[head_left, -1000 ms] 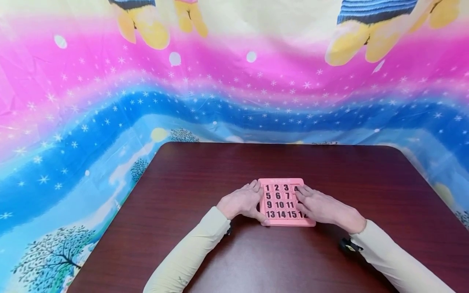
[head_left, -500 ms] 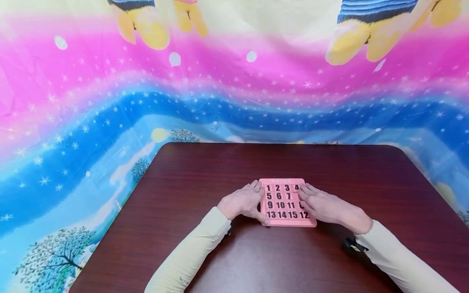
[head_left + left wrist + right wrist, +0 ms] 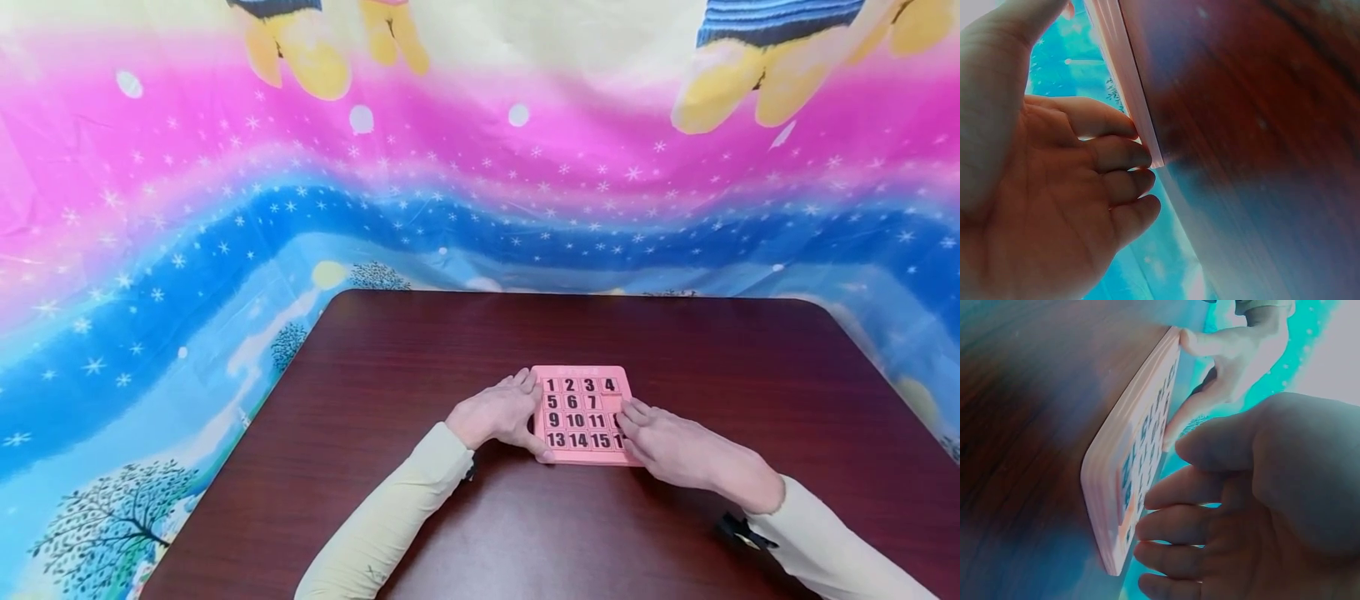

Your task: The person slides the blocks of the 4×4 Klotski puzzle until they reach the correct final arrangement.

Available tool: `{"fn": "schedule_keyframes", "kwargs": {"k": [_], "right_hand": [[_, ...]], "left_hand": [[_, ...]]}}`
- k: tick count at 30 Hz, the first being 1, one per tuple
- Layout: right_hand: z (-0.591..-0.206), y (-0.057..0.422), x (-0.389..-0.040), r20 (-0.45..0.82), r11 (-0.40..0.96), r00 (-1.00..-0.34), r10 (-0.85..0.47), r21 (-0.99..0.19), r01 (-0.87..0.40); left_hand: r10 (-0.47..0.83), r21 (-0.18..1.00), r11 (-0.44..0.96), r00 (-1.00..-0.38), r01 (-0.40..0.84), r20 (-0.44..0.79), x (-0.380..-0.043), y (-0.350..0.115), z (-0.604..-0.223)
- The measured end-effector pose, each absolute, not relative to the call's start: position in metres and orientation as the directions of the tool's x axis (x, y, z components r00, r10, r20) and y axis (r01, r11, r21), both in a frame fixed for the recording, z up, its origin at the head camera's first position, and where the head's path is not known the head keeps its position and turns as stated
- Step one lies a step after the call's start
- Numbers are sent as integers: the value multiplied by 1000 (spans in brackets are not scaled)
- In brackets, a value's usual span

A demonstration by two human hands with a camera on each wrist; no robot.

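Observation:
A pink number slide puzzle lies on the table with black-numbered tiles in rows. Its top row reads 1 to 4, and a bare slot shows below the 4 tile. My left hand holds the puzzle's left side, thumb at the near corner and fingers along the far part. In the left wrist view its fingertips meet the puzzle's side wall. My right hand reaches over the right edge, fingers extended, tips over the right column. They partly cover the 8 and the bottom right tile.
The dark brown wooden table has rounded far corners. Behind it hangs a colourful printed cloth in pink and blue. Black straps show at both wrists below the light sleeves.
My right hand has drawn back to the right and toward me, uncovering the 4 tile and the slot. The 4 tile has slid up slightly into line with its row. My left hand stays put.

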State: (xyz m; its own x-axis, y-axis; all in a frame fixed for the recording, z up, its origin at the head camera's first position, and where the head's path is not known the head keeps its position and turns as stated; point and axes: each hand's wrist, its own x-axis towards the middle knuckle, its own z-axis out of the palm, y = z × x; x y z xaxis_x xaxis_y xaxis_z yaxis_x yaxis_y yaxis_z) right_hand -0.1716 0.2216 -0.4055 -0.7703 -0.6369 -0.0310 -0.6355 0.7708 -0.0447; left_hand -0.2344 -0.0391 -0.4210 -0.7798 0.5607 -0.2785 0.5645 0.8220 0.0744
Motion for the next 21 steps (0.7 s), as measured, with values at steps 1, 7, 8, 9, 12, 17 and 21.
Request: {"fn": "schedule_keyframes", "kwargs": {"k": [1, 7, 8, 9, 12, 17, 21], "right_hand": [[-405, 222, -171, -23, 761, -761, -648, -38, -647], [-406, 221, -166, -26, 743, -742, -670, -33, -669], [-406, 220, -166, -38, 749, -748, -663, -39, -661], [-406, 220, -166, -47, 754, -753, -656, -42, -655], [-408, 220, -167, -66, 766, -763, -643, -42, -642], [-411, 220, -170, -50, 761, -759, -649, -22, -649], [-413, 221, -177, -44, 763, -762, -646, -23, -646]], "left_hand": [[560, 75, 822, -780, 564, -279, -234, -39, -421], [559, 79, 824, -782, 561, -277, -233, -39, -419], [559, 81, 824, -781, 561, -278, -233, -39, -419], [559, 82, 824, -781, 561, -279, -233, -39, -419], [557, 80, 825, -781, 560, -282, -233, -38, -420], [560, 74, 822, -779, 564, -282, -234, -38, -421], [565, 70, 819, -777, 570, -280, -235, -39, -421]]}}
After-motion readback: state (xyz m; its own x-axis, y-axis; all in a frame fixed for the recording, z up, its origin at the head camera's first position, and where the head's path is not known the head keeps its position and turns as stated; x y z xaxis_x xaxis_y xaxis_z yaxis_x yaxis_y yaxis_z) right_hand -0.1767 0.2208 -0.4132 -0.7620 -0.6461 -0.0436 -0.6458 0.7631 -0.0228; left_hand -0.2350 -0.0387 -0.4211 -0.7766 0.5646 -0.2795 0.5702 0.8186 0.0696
